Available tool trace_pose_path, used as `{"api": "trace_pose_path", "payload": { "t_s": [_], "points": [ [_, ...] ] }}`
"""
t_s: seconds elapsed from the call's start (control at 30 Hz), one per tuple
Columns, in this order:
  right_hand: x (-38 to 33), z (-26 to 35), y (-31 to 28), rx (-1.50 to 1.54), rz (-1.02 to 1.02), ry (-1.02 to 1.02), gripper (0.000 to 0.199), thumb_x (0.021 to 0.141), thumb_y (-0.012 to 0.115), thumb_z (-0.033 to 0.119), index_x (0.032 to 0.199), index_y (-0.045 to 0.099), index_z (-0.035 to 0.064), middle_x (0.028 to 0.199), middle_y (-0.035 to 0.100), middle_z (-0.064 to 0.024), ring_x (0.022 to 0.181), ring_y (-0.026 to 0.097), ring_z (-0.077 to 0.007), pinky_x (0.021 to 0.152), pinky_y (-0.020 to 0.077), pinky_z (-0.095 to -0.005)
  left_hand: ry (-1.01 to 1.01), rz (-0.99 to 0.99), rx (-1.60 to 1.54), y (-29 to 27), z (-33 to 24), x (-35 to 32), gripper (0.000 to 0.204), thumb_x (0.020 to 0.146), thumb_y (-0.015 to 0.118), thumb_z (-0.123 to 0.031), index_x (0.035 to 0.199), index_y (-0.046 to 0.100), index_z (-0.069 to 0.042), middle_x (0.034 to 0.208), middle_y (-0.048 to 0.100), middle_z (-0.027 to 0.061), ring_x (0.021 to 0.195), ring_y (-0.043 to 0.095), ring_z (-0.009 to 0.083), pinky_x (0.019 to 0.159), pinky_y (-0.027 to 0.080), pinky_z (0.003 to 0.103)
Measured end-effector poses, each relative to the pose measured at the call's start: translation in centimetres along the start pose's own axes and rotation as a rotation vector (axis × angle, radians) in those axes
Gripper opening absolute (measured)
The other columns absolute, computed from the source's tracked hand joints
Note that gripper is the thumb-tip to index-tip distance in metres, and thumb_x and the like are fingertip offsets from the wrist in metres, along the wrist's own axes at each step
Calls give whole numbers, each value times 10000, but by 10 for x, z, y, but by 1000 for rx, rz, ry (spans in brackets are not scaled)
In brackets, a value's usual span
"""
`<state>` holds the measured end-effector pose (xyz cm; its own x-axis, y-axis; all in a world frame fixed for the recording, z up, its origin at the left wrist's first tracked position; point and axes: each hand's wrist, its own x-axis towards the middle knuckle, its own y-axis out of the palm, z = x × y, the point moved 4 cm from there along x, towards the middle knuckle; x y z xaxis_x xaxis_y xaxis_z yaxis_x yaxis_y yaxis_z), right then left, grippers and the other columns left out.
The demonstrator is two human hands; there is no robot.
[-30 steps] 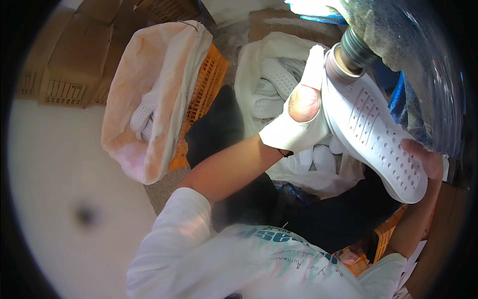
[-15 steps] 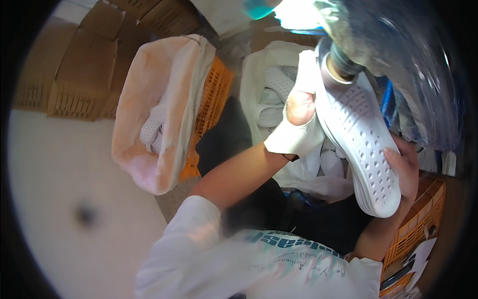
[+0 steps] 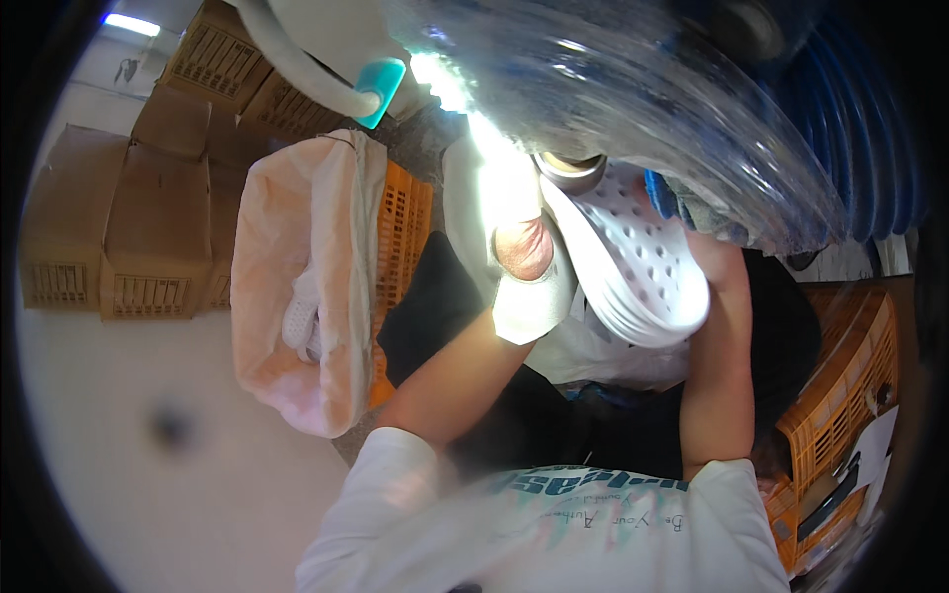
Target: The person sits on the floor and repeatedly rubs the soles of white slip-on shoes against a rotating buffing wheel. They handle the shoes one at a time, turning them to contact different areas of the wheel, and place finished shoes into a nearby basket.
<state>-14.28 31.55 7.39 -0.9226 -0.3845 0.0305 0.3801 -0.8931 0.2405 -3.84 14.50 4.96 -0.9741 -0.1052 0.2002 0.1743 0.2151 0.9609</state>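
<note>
White shoe [image 3: 660,282] is up off any surface, btwn the two hands, perforated face to cam, one end under the clear hood [image 3: 633,109] and just by/against a round metal collar [image 3: 573,176]; can't tell if they touch. L hand [image 3: 526,247], in a partial white glove [image 3: 534,304], is clamped on the shoe's L edge; fingers mostly lost in glare or behind it. R hand [image 3: 716,253] is at the shoe's far R side, mostly hidden by shoe + hood; can't tell how its fingers sit.

Writing: T-shirt [image 3: 593,553] has big dark-teal letters, partly lost in folds, w/ thin dark script-type lines below, some legible. Cartons [image 3: 158,232] at upper L carry dark barred print panels, too small to read.

Also: pale liner [image 3: 272,287] in an orange crate [image 3: 403,232], small white shoes [image 3: 301,321] inside; white bag [image 3: 613,364] below the held shoe; 2nd orange crate [image 3: 840,385] at R w/ a white sheet [image 3: 876,450] by it; ribbed blue hose [image 3: 850,128], upper R.
</note>
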Motion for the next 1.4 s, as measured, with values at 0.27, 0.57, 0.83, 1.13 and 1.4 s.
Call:
{"api": "trace_pose_path", "payload": {
  "t_s": [0.27,0.57,0.83,1.13,1.4],
  "points": [
    [53,-4,41,514,136,-102,342,898,637,76,1213,567,-37,1152,627,-143,1037,609,-235,891,512,-391,151,-12,138,-2,-35,20,367,941,527,-97,1276,490,49,1161,605,145,1068,609,227,931,506,328],
    [50,-9,32,740,161,-123,442,925,609,135,1331,489,4,1299,560,-134,1212,529,-242,1011,457,-421,311,-79,219,61,-32,48,417,902,573,-130,1256,499,77,1139,623,131,1046,616,219,954,476,334],
    [-19,-1,-117,350,-502,-74,546,905,564,105,1411,402,-20,1393,474,-159,1238,508,-291,1013,456,-445,250,-154,-48,57,-24,40,313,940,520,-126,1178,546,77,1097,644,165,985,642,250,899,518,380],
    [-193,24,-1,84,-102,234,880,780,604,66,1478,100,-112,1258,507,-323,899,684,-326,581,616,-337,112,9,-224,54,-4,36,307,956,512,-122,1184,547,80,1093,647,170,976,649,248,884,531,372],
    [-130,50,58,181,-11,257,880,775,595,135,1459,110,-133,1205,539,-317,877,695,-325,628,628,-337,-41,217,-260,70,-12,40,301,970,504,-118,1190,548,83,1090,649,174,968,655,247,870,543,365]
  ]
}}
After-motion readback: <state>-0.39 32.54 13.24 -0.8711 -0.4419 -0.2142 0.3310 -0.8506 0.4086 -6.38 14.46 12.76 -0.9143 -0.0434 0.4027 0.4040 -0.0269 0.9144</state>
